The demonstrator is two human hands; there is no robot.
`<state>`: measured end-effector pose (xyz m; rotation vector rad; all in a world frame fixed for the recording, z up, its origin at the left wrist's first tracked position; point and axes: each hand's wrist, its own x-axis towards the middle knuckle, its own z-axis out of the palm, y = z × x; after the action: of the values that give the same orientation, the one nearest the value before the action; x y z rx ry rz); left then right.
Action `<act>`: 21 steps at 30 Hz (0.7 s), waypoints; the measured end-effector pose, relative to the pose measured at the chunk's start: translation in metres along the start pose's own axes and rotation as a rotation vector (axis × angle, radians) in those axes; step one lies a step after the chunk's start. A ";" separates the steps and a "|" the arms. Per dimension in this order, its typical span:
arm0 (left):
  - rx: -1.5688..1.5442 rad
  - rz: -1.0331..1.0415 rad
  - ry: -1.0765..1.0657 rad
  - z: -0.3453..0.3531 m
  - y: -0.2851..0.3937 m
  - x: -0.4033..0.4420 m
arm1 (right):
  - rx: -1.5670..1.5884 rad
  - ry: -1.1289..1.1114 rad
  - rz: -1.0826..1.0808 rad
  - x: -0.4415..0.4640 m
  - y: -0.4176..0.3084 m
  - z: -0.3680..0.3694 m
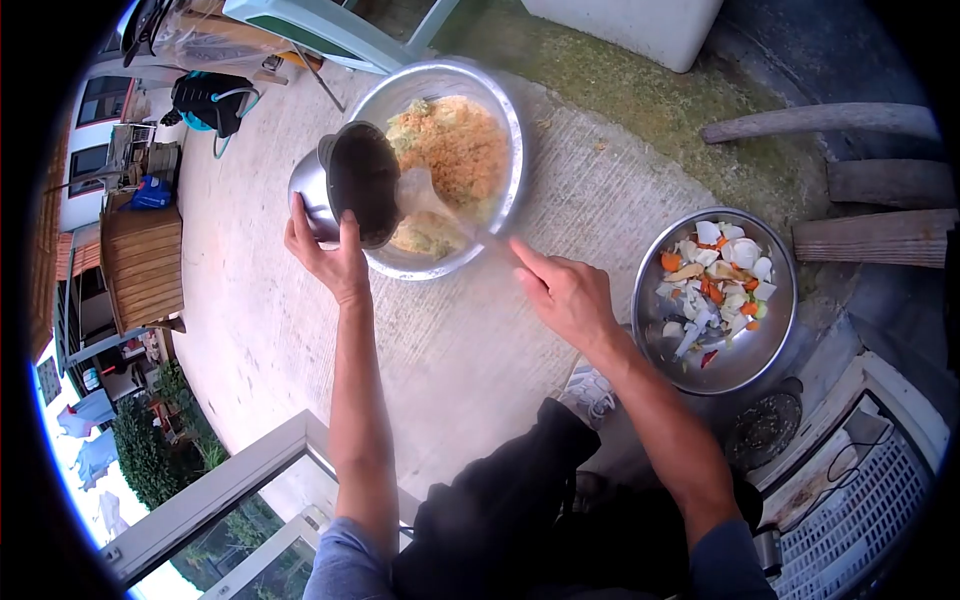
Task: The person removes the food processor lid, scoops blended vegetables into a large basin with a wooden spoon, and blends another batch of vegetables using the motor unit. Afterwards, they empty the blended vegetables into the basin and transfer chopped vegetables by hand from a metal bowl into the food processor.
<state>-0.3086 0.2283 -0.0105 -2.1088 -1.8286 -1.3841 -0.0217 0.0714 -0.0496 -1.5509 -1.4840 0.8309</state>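
Observation:
My left hand (335,255) grips the rim of a metal pot (314,196), which is tilted on its side with its dark inside showing. A large metal basin (512,150) stands on the concrete behind the pot and holds a crumbly orange and pale yellow mixture (462,145). In my right hand (565,295) is the handle of a pale, translucent ladle (418,192), blurred along its length. The ladle's head is at the pot's mouth, over the basin.
A steel bowl (650,340) with chopped white and orange vegetable pieces (715,275) stands on the right. Wooden legs (870,240) lie beyond it. A pale green frame (310,38) is above the basin, and a white plastic crate (850,520) is at lower right.

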 end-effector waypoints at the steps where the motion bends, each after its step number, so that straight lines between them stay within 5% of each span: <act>1: -0.026 -0.052 0.005 -0.001 0.002 -0.003 | 0.039 0.022 0.025 0.002 0.000 -0.001; 5: -0.195 -0.085 -0.025 0.010 0.012 -0.008 | 0.269 0.055 -0.027 0.019 -0.010 0.029; 9: -0.336 -0.135 -0.013 0.016 0.020 -0.003 | 0.152 -0.037 0.016 0.000 -0.013 0.031; 14: -0.684 -0.446 -0.010 0.018 0.021 -0.008 | 0.587 -0.161 0.288 -0.004 -0.028 0.005; 18: -0.766 -0.425 -0.020 0.031 0.019 -0.016 | 1.108 -0.317 0.507 0.025 -0.077 0.025; 21: -0.776 -0.372 -0.024 0.036 0.022 -0.008 | 1.063 -0.270 0.426 0.013 -0.084 0.049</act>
<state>-0.2686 0.2345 -0.0262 -2.0973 -1.9732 -2.5001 -0.1023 0.0876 0.0035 -0.9261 -0.6096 1.7595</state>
